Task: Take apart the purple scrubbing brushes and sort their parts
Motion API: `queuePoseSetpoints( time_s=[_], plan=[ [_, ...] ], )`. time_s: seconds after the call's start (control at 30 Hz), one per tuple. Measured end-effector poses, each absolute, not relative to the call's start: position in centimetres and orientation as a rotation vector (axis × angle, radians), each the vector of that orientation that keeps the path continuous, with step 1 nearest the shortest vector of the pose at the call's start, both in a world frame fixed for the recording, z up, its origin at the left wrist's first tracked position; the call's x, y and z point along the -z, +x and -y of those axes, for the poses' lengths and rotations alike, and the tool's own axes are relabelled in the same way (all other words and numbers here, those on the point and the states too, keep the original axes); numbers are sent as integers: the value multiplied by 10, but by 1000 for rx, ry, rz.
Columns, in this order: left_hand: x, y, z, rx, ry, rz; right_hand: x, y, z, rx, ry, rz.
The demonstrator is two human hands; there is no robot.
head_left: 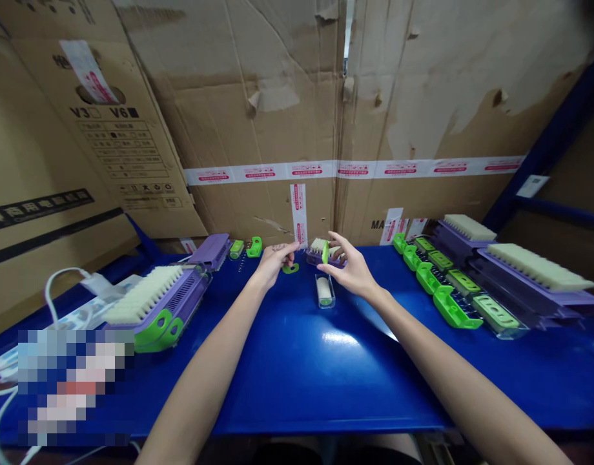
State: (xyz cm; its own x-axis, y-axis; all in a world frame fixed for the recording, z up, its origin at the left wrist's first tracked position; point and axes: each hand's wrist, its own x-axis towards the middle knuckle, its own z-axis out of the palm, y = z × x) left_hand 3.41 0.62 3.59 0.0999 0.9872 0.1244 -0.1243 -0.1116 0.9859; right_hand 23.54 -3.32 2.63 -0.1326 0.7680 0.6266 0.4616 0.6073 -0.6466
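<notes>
Over the far middle of the blue table, my right hand (pixel 349 266) pinches a small green plastic piece (pixel 325 252) upright between thumb and fingers. My left hand (pixel 277 261) is to its left, fingertips closed together; whatever they may hold is too small to make out. A flat green part with a hole (pixel 290 268) lies just beneath the left fingers. Below my right hand stands a clear plastic case (pixel 325 292) with a whitish roll and a green end inside. Behind the right fingers sits a purple piece with cream bristles (pixel 318 245), partly hidden.
Purple brush units (pixel 146 294) lie on the left beside a white power strip (pixel 77 318) and cables. More brush units (pixel 539 266) and a row of green holders (pixel 427 279) stand at right. Cardboard (pixel 258 129) walls the back; a blue post (pixel 534 142) rises at right.
</notes>
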Motion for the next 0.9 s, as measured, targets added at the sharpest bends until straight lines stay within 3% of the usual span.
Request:
queuePoseSetpoints(
  time_s=[0.23, 0.5, 0.9],
  plan=[
    [-35, 29, -14, -1350, 861, -1084, -27, 235, 39, -79, -940, 1998],
    [-36, 8, -21, -1567, 695, -1051, -40, 239, 46, -97, -1055, 2308],
    [-27, 14, -20, -1441, 896, -1076, -42, 245, 47, -169, -1184, 2489]
  ],
)
